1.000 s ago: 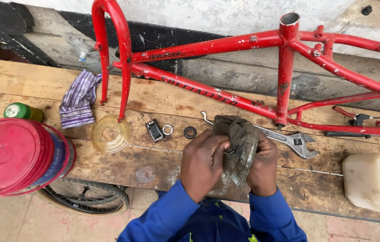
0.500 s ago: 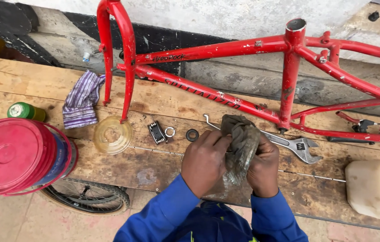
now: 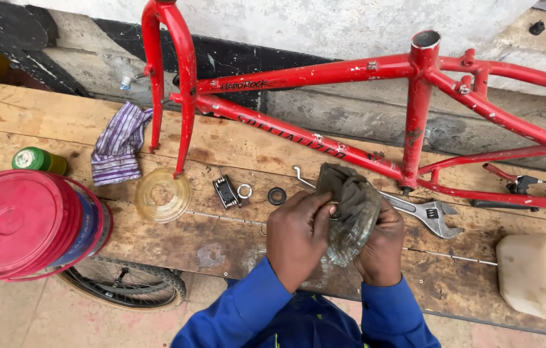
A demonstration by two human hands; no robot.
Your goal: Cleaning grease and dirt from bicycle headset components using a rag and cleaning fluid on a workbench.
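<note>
1. A dirty grey rag [image 3: 349,209] is being held bunched above the wooden desk [image 3: 221,238], in front of the red bicycle frame [image 3: 324,138].
2. It is being gripped by the left hand [image 3: 295,235] and the right hand [image 3: 382,248], both closed on it.

Person wears a bright blue long-sleeved garment, both sleeves [image 3: 247,309] ending at the wrists with plain cuffs, cloth lightly creased along the forearms, a darker blue fold at the chest, hands bare, no gloves.
</note>
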